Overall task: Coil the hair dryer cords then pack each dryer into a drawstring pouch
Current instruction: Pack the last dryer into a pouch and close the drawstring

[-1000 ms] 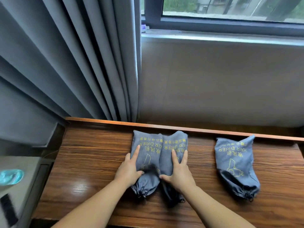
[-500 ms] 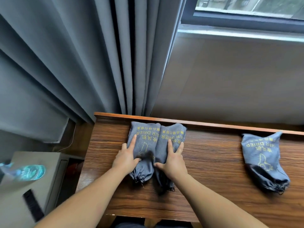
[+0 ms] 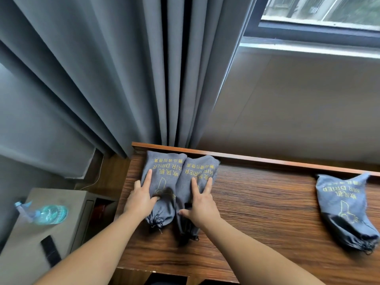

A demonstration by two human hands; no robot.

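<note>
While spread left hand [image 3: 141,199] and right hand [image 3: 202,204] press them, two grey pouches [image 3: 164,182], yellow print, cinched

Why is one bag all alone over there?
The third pouch lies apart at the right of the desk, tilted, while both hands press two pouches neatly side by side. Nothing spilled or damaged.

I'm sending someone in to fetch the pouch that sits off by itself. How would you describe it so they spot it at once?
Start at the wooden desk under the window and follow it to its right end. A grey drawstring pouch with yellow HAIR DRIER print lies there, tied neck toward the front edge. It lies alone and untouched, while the two other pouches sit side by side under the person's hands.
</note>
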